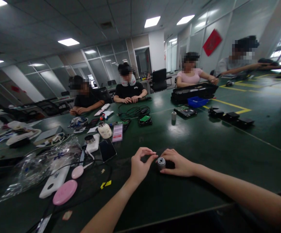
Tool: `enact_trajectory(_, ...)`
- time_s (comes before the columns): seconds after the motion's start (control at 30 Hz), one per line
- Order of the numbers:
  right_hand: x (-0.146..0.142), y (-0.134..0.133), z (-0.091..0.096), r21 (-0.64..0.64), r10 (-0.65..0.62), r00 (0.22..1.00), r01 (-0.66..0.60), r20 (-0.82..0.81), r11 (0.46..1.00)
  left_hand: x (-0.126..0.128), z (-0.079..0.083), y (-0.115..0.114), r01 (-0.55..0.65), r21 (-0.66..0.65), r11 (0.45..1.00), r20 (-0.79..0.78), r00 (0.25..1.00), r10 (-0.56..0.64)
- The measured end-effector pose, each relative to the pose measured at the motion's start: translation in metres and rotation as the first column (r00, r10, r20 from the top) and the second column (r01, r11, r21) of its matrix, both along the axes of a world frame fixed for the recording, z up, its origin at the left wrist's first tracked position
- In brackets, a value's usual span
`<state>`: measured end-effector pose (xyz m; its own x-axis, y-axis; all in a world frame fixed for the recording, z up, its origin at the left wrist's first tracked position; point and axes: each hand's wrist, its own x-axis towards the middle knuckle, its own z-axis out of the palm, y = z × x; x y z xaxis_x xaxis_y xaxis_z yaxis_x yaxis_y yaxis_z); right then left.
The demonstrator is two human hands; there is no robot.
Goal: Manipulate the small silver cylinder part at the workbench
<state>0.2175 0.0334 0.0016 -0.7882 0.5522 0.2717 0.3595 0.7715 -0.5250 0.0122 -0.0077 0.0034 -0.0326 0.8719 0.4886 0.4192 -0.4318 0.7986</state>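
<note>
In the head view, a small grey metal cylinder (161, 164) stands upright on the green table, with dark holes in its top face. My right hand (176, 163) is closed round its right side, thumb in front and fingers behind. Just left of the cylinder, my left hand (141, 163) is closed, thumb and forefinger tips almost together beside its top edge. Whatever lies between those tips is too small to make out. A similar light cylinder (173, 116) stands farther back on the table.
On the left lie clear plastic wrap (45, 158), a pink disc (65, 192), a white case (54, 183), a dark phone-like panel (107, 150) and cables. A hard drive (185, 111), a blue tray (198, 102) and black parts (231, 117) lie farther back. Several people sit across the table.
</note>
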Motion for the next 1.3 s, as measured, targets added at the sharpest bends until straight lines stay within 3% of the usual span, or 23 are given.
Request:
enact_trajectory(0.23, 0.001, 0.000, -0.001, 0.001, -0.005, 1.000, 0.005, 0.005, 1.000, 0.014, 0.002, -0.014, 0.120, -0.010, 0.993, 0.074, 0.990, -0.119)
enact_trajectory(0.6, -0.001, 0.001, -0.003, -0.014, -0.004, 1.000, 0.004, 0.003, 1.000, 0.019, 0.003, -0.016, 0.107, 0.006, 0.994, 0.127, 0.986, -0.107)
enact_trajectory(0.87, 0.000, 0.001, -0.003, -0.005, 0.007, 1.000, -0.007, -0.004, 1.000, 0.020, 0.000, -0.015, 0.093, -0.026, 0.995, 0.025, 0.995, -0.092)
enact_trajectory(1.03, 0.001, 0.001, -0.004, 0.004, 0.003, 1.000, -0.003, -0.014, 1.000, 0.020, 0.004, -0.019, 0.110, 0.043, 0.993, -0.086, 0.991, -0.106)
enact_trajectory(1.2, 0.001, -0.001, -0.001, 0.022, 0.017, 1.000, -0.016, -0.022, 1.000, 0.018, 0.002, -0.016, -0.025, 0.099, 0.995, -0.144, 0.989, 0.039)
enact_trajectory(1.3, 0.001, -0.002, 0.000, 0.021, 0.014, 1.000, -0.014, -0.012, 1.000, 0.017, 0.001, -0.014, -0.012, 0.072, 0.997, -0.139, 0.990, 0.022)
